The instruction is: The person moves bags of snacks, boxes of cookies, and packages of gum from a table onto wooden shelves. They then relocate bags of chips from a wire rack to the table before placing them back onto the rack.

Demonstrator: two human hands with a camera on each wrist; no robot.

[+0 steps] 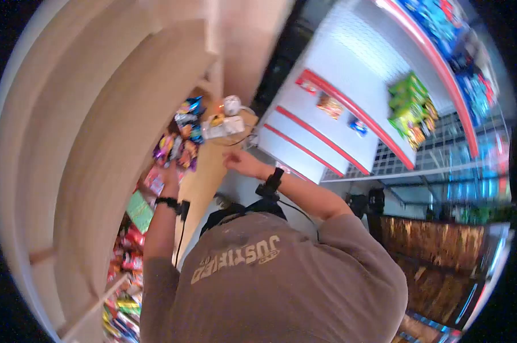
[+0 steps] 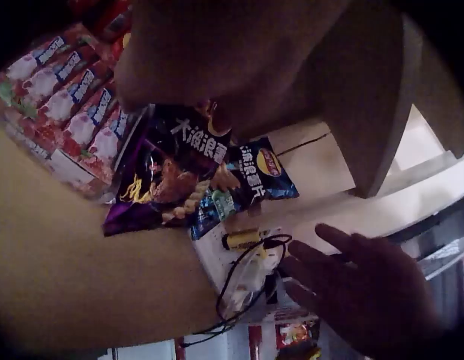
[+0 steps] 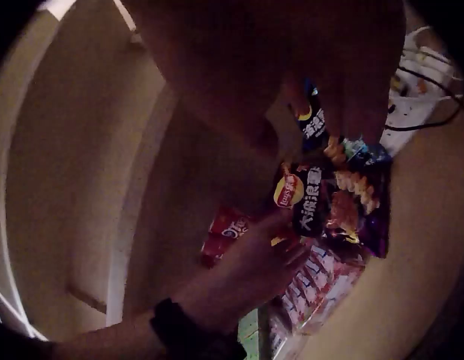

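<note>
My left hand (image 1: 171, 174) reaches down to a purple chip bag (image 2: 161, 176) and lies over its edge; in the right wrist view its fingers overlap the bag's lower end, and I cannot tell whether they grip it. Beside that bag lies a pack of pink strawberry-printed packets (image 2: 74, 112). Behind it sits a blue chip bag (image 2: 266, 169). My right hand (image 2: 359, 285) hovers apart from the bags, fingers spread and holding nothing, near a white power strip (image 1: 223, 127) with a dark cable.
A red snack packet (image 3: 226, 232) and a green box (image 1: 139, 211) lie further along the wooden shelf (image 1: 204, 183), with more snacks beyond. Curved wooden boards (image 1: 115, 97) rise on the left. A white rack (image 1: 321, 131) with red-edged shelves and green snack bags (image 1: 410, 106) stands right.
</note>
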